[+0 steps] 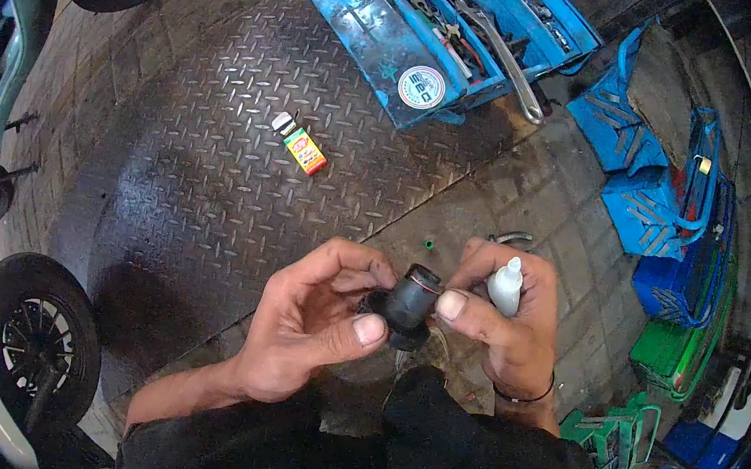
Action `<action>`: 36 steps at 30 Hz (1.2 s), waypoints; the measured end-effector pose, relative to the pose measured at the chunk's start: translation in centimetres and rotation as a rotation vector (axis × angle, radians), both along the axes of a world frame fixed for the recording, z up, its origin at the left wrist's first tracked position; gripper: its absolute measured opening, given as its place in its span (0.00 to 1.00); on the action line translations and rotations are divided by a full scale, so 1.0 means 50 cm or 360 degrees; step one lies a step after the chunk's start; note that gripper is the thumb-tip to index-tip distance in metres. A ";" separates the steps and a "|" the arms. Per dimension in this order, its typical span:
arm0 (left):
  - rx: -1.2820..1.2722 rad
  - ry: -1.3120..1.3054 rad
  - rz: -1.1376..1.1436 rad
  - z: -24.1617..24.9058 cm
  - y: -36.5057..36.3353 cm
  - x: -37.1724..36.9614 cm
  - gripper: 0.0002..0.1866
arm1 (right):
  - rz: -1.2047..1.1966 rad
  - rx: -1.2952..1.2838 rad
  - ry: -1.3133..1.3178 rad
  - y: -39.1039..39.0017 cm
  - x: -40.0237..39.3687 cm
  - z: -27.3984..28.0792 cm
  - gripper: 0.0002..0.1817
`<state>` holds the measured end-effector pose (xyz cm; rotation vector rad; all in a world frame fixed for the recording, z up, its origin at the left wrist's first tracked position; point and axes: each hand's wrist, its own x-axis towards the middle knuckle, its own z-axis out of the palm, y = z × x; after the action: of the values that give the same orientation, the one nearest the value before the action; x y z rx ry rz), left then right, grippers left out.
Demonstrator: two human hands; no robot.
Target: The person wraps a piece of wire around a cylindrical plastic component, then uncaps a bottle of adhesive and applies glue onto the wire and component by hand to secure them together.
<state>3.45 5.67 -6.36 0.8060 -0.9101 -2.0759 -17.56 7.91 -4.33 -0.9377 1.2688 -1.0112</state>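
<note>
My left hand (292,331) grips a black flanged cylindrical part (414,304) between thumb and fingers, just in front of my body. A thin reddish line runs around the part near its upper end. My right hand (520,341) holds a small white nozzle bottle (505,289) against its palm, nozzle up and uncapped. The right thumb and forefinger reach to the reddish line and touch the part's side; whether they pinch a thread or ring there is too small to tell. A small green cap-like piece (429,244) lies on the floor beyond the hands.
A small yellow, red and green box (305,152) lies on the diamond-plate metal sheet (245,166). An open blue toolbox (368,41) full of tools stands beyond. More blue toolboxes (619,137) and green toolboxes (670,352) line the right. At left is a vehicle wheel (73,368).
</note>
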 end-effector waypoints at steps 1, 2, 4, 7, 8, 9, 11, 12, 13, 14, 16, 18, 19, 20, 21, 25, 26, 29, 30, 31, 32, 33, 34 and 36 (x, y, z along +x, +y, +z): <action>0.0000 -0.0001 0.0000 0.000 -0.001 0.001 0.26 | 0.0000 0.0000 -0.0001 0.000 0.001 0.001 0.08; -0.0005 -0.0002 -0.0012 0.000 -0.002 0.001 0.26 | -0.0011 0.0015 -0.0035 -0.001 0.003 0.003 0.08; -0.0009 -0.0002 -0.0025 -0.003 -0.002 0.002 0.26 | -0.0022 0.0030 -0.0069 -0.001 0.004 0.002 0.08; 0.0017 0.0048 -0.0006 -0.023 0.000 0.005 0.25 | -0.0017 0.0021 -0.0095 0.000 0.004 -0.001 0.08; 0.0029 0.0142 -0.0054 -0.029 -0.001 0.010 0.21 | -0.0020 0.0032 -0.0105 -0.001 0.005 0.002 0.08; 0.0041 0.0235 -0.0101 -0.031 -0.002 0.012 0.18 | -0.0024 0.0044 -0.0115 -0.001 0.005 0.003 0.08; 0.0040 0.0258 -0.0113 -0.029 -0.004 0.010 0.18 | -0.0010 0.0059 -0.0112 -0.002 0.003 0.002 0.08; 0.0037 0.0283 -0.0124 -0.027 -0.005 0.009 0.17 | 0.0004 0.0073 -0.0109 -0.003 0.002 0.001 0.08; 0.0037 0.0283 -0.0125 -0.027 -0.005 0.007 0.17 | 0.0003 0.0072 -0.0109 -0.003 0.002 0.002 0.08; 0.0112 0.0255 -0.0109 -0.026 -0.004 0.004 0.19 | -0.0001 0.0094 -0.0110 -0.004 0.003 0.003 0.07; 0.0189 0.0228 -0.0094 -0.027 -0.003 -0.001 0.22 | -0.0005 0.0117 -0.0111 -0.006 0.004 0.002 0.07; 0.0393 0.0399 -0.0069 -0.031 -0.004 -0.006 0.21 | -0.0011 0.0072 -0.0091 -0.009 0.007 0.001 0.06; 0.0394 0.0399 -0.0069 -0.031 -0.005 -0.006 0.21 | -0.0012 0.0073 -0.0091 -0.009 0.007 -0.001 0.06; 0.0404 0.0404 -0.0080 -0.031 -0.005 -0.007 0.21 | -0.0021 0.0050 -0.0132 -0.010 0.007 -0.004 0.06; 0.0413 0.0408 -0.0091 -0.031 -0.005 -0.007 0.21 | -0.0032 0.0027 -0.0172 -0.010 0.007 -0.006 0.05; 0.0430 0.0412 -0.0083 -0.031 -0.005 -0.008 0.21 | -0.0032 -0.0003 -0.0127 -0.012 0.009 0.001 0.05; 0.0428 0.0399 -0.0092 -0.031 -0.005 -0.008 0.20 | -0.0027 -0.0013 -0.0054 -0.012 0.009 0.003 0.05; 0.0415 0.0395 -0.0098 -0.031 -0.005 -0.008 0.20 | -0.0025 -0.0005 0.0061 -0.011 0.010 0.007 0.06; 0.0403 0.0403 -0.0097 -0.031 -0.005 -0.008 0.20 | -0.0029 0.0011 0.0102 -0.011 0.011 0.007 0.06; 0.0404 0.0403 -0.0096 -0.032 -0.005 -0.008 0.20 | -0.0028 0.0012 0.0102 -0.011 0.012 0.008 0.06; 0.0410 0.0402 -0.0093 -0.033 -0.005 -0.007 0.20 | -0.0022 -0.0004 0.0127 -0.011 0.013 0.009 0.06; 0.0417 0.0402 -0.0091 -0.034 -0.006 -0.007 0.21 | -0.0017 -0.0021 0.0153 -0.011 0.013 0.010 0.06; 0.0417 0.0402 -0.0090 -0.032 -0.006 -0.006 0.21 | -0.0016 -0.0021 0.0153 -0.010 0.015 0.011 0.06; 0.0403 0.0374 -0.0104 -0.027 -0.008 -0.006 0.21 | -0.0038 -0.0073 0.0169 -0.010 0.019 0.011 0.05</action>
<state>3.16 5.28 -7.74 0.6472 -0.5604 -2.3163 -16.63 7.43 -3.76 -1.0251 1.3525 -1.0239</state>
